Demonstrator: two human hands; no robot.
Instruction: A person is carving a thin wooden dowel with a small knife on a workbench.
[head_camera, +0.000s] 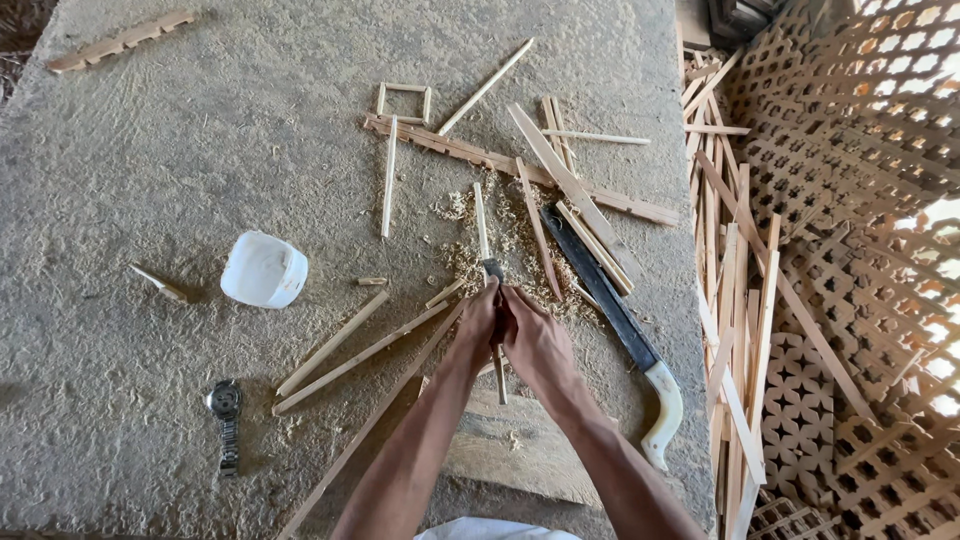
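My left hand (478, 325) and right hand (535, 345) are pressing together, both closing around a small blade (493, 270) and a thin wooden stick (482, 225) that is pointing away from me, near the middle of the slab (180, 150) towards its near edge. Shavings (500, 235) are lying around the stick. A saw (610, 300) is lying just right of my hands, loose sticks (350, 350) to the left, then a white tub (263, 270) and a wristwatch (226, 420) near the near left corner.

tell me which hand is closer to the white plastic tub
Left. The left hand sits right of the white plastic tub, across some loose wooden sticks. The right hand is pressed against the left one's far side, so farther off.
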